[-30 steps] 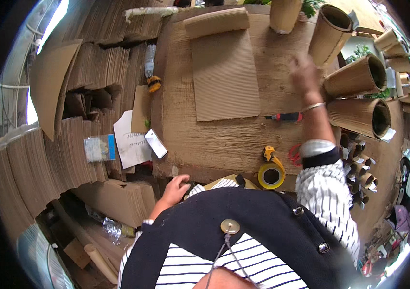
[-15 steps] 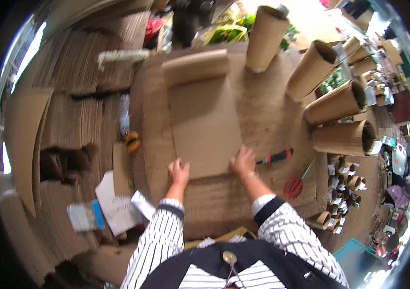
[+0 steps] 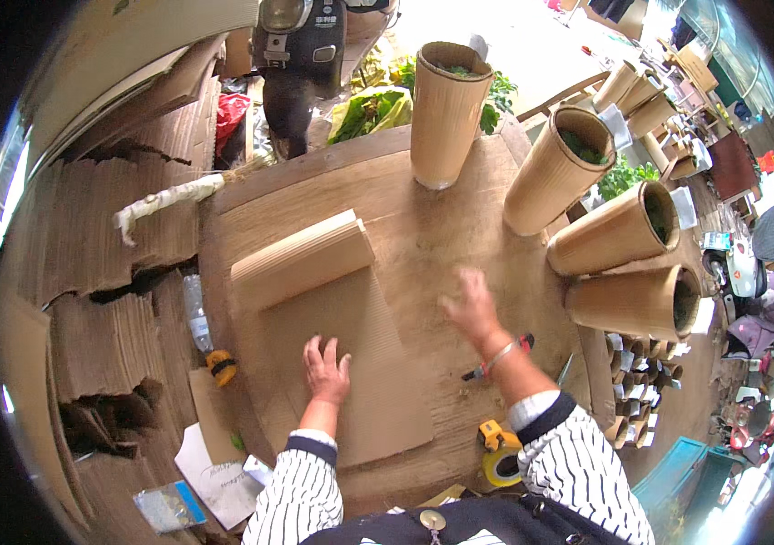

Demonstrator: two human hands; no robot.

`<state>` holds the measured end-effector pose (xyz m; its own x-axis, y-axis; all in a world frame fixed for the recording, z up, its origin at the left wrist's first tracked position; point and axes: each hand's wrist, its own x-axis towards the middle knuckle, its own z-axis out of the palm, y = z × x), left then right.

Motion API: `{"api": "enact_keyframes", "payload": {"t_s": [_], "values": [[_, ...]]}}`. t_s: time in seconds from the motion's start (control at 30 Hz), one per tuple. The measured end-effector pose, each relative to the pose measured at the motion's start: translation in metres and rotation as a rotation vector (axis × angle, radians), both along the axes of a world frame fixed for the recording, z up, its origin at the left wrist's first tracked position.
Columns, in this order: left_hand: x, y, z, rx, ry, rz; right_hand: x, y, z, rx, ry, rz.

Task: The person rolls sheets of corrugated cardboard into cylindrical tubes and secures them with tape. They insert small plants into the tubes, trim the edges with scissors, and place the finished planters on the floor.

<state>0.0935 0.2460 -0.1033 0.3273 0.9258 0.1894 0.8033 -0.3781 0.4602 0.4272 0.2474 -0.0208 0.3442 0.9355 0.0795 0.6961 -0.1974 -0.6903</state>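
A brown corrugated cardboard sheet (image 3: 337, 350) lies on the wooden table, its far end curled into a roll (image 3: 303, 258). My left hand (image 3: 326, 371) rests on the flat part of the sheet, fingers apart, gripping nothing. To the right of the sheet, my right hand (image 3: 471, 311) is over the table with its fingers spread and slightly blurred; it holds nothing. A tool with a black and red handle (image 3: 475, 373) shows beside my right wrist, partly hidden by it. Only the tip of a scissors blade (image 3: 566, 369) appears past my right sleeve.
Several cardboard tubes (image 3: 448, 123) with greenery inside stand along the table's far and right edges. A yellow tape measure (image 3: 496, 436) and a tape roll (image 3: 501, 467) sit near my right sleeve. At left are stacked cardboard (image 3: 101, 227), a plastic bottle (image 3: 194, 309) and white papers (image 3: 214, 477).
Both hands have left the sheet's near edge; my right hand has moved forward, off the sheet. The sheet now lies turned and nearer to me. The view has shifted.
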Motion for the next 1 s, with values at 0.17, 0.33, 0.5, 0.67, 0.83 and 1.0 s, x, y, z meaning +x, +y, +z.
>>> {"api": "enact_keyframes", "payload": {"t_s": [0.17,0.33,0.5,0.67,0.83,1.0], "values": [[0.025,0.024,-0.027,-0.058,0.184,0.119,0.048,0.16,0.158,0.634,-0.555,0.021],[0.025,0.027,-0.026,-0.02,0.141,0.091,0.092,0.253,0.185,0.114,-0.73,-0.06],[0.027,0.029,-0.018,-0.053,0.154,0.106,0.086,0.301,0.183,0.317,-0.599,0.126],[0.025,0.028,-0.017,-0.088,0.184,0.116,0.048,0.32,0.197,0.447,-0.629,0.165],[0.027,0.028,-0.033,-0.052,0.064,0.067,0.0,0.337,0.176,0.182,-0.665,0.142],[0.023,0.026,-0.022,-0.05,0.139,0.061,-0.049,0.309,0.173,0.506,-0.498,0.175]]}}
